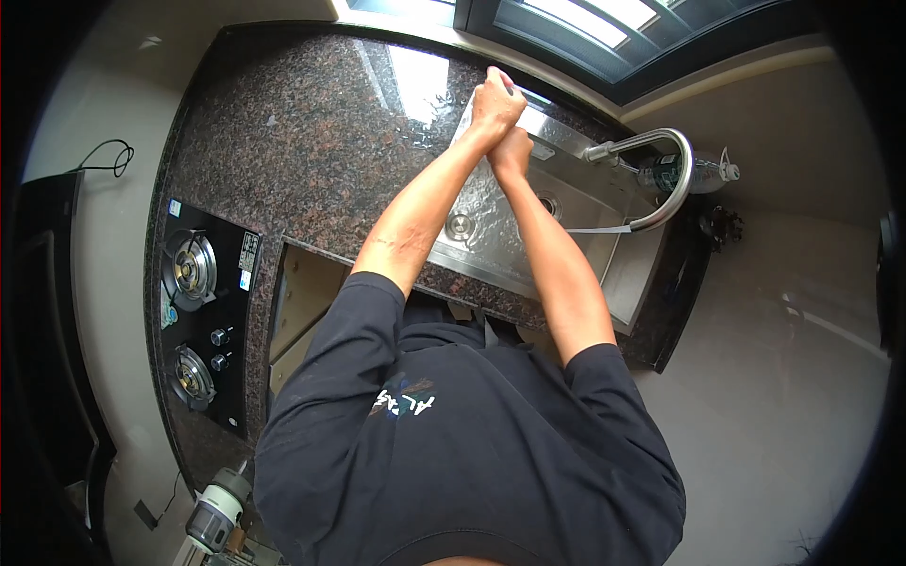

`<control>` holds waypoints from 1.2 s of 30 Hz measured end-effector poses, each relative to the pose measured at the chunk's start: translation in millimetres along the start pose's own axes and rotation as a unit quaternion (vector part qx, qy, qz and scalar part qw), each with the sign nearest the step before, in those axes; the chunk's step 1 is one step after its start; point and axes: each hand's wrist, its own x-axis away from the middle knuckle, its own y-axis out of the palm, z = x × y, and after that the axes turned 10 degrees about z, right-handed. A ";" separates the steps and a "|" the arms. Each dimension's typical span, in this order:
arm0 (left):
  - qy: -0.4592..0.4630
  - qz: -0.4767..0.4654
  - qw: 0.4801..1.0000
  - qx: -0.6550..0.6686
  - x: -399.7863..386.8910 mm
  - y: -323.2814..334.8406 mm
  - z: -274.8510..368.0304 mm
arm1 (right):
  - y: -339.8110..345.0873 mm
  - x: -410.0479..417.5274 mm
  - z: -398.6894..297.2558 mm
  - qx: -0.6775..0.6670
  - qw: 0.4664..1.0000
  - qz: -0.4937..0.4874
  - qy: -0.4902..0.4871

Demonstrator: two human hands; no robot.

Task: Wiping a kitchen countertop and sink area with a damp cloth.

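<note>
My left hand is curled closed over the far left corner of a stainless steel sink. Just below and against it is my right hand, also with curled fingers. Whether either fist holds anything is hidden. Both hands look wet. A curved metal faucet arches over the sink's right part, and a stream of water runs from its spout. Two round drain fittings show in the basin, a left one and a right one partly behind my right forearm.
A speckled stone countertop with wet patches extends left of the sink. A gas hob with two burners is at the left. Behind the faucet lies a clear plastic bottle. A window is beyond the sink. A green-and-grey appliance stands lower left.
</note>
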 end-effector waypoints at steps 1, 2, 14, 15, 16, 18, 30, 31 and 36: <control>-0.027 -0.070 0.996 0.056 4.9 4.5 -1.1 | 6.1 -8.4 24.5 -0.047 0.999 -0.024 0.003; -0.056 -0.135 0.983 0.108 10.3 6.9 -8.0 | 7.6 -16.4 40.0 -0.094 0.994 -0.054 0.003; -0.043 -0.296 0.936 0.187 180.2 61.7 -95.5 | -90.0 -14.3 212.9 -0.692 0.533 -0.005 0.487; -0.077 -0.301 0.928 0.206 192.0 61.5 -93.2 | -93.9 -21.9 220.1 -0.695 0.532 -0.007 0.484; -0.111 -0.306 0.919 0.223 203.1 60.9 -90.8 | -97.8 -33.0 225.1 -0.718 0.483 0.033 0.501; -0.147 -0.337 0.900 0.235 217.4 45.9 -73.9 | -99.6 -41.2 234.3 -0.739 0.423 0.080 0.518; -0.319 -0.267 0.855 0.308 242.9 15.3 -75.7 | -120.2 -33.4 194.0 -0.758 0.424 -0.026 0.495; -0.328 -0.277 0.851 0.301 245.8 15.5 -72.6 | -122.4 -32.4 194.4 -0.760 0.429 -0.037 0.486; -0.342 -0.309 0.835 0.301 258.6 17.0 -60.3 | -122.2 -23.0 186.0 -0.773 0.426 -0.065 0.466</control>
